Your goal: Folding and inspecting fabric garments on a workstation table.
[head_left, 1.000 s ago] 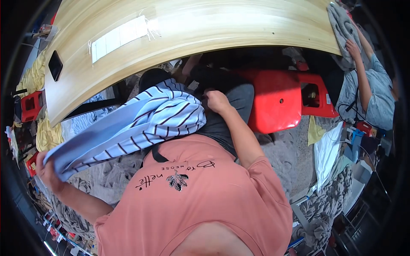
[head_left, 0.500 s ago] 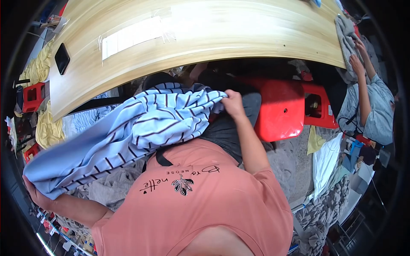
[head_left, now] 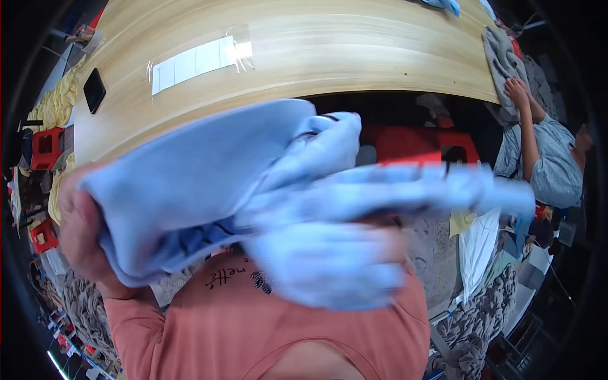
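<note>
A light-blue cloth (head_left: pixel 202 164) with dark stripes is raised in front of my chest, its plain side turned up over much of its left part. My left hand (head_left: pixel 82 221) grips its left edge, with some fingers hidden behind the fabric. On the right, the cloth is bunched and smeared by motion, one strip flung out to the right. Only a blurred patch of my right hand (head_left: pixel 391 244) shows beside the bunched folds. Its fingers cannot be made out.
Ahead is a wooden table (head_left: pixel 329 50) with a phone (head_left: pixel 94 90) and taped paper strips (head_left: pixel 193 65). A red stool (head_left: pixel 405 144) stands under its edge. At right, another person (head_left: pixel 548 158) handles grey cloth (head_left: pixel 500 69). White fabric (head_left: pixel 478 253) and grey fabric piles (head_left: pixel 481 316) lie nearby.
The cloth has come up from my lap toward my chest, and its right part has swung right. My left hand has risen; my right hand has drawn back toward me behind the folds.
</note>
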